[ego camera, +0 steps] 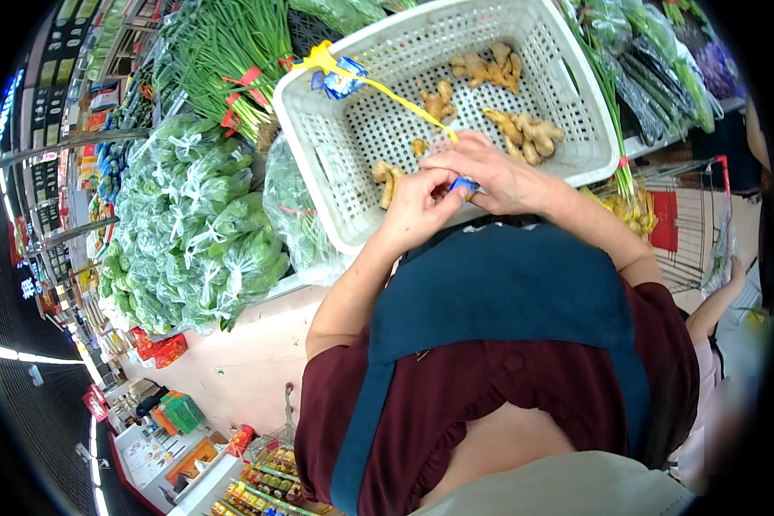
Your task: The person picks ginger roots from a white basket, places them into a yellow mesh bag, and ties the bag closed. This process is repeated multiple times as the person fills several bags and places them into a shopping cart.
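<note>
My left hand [419, 205] pinches a small blue piece [466, 185] between thumb and fingertips. My right hand [500, 171] grips the same piece from the other side; what it is exactly is mostly hidden by the fingers. Both hands are over the near side of a white perforated plastic basket [609, 151]. Inside lie several ginger roots, among them a large one [532, 132], one at the far side [490, 68] and a piece [384, 177] beside my left hand. A yellow strand [393, 97] runs from a yellow-and-blue bundle [340, 77] at the basket's left rim to my right hand.
Left of the basket are bagged leafy greens [193, 226] and green chives [232, 58] with red bands. Wrapped long vegetables [658, 84] lie at the right. A shopping cart [684, 226] and a person's arm [722, 300] are close on my right.
</note>
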Demonstrator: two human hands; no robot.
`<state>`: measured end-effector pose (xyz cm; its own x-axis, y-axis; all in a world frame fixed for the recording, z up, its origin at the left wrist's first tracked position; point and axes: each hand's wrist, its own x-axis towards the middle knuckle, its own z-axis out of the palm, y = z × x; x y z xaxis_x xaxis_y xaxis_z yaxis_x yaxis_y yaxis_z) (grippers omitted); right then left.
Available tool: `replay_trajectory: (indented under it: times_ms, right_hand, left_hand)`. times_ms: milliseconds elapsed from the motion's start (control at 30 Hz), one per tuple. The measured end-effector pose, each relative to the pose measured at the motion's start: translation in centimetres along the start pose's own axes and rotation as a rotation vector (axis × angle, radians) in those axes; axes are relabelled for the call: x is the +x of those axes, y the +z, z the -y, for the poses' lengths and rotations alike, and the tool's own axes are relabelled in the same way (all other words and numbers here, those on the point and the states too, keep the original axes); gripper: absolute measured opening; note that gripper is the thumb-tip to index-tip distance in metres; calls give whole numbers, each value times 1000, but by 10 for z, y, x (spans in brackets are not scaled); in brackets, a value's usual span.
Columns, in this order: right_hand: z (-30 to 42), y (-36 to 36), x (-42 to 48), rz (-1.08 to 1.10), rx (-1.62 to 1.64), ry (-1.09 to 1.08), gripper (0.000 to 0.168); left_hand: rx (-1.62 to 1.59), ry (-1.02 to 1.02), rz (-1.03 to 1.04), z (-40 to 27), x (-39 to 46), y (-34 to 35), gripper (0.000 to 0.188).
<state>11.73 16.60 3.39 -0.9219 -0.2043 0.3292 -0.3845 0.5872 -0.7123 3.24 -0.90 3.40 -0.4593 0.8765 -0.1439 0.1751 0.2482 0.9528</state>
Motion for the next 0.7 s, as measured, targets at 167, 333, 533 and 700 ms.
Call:
replay_trajectory:
  times_ms: [167,333,533,700]
  right_hand:
    - [-10,-26,-6,-103,363,361,21]
    - [-41,-56,-36,-278,325,505,23]
    - [-14,-44,-28,-69,-138,459,14]
    - [-10,-18,-15,-23,-109,363,11]
  left_hand:
    - [-415,42,-549,-9,1,-69,7]
    - [-219,5,-919,62,10,-119,9]
    - [204,303,-447,6,39,-39,47]
    - [-111,170,84,7,60,8,36]
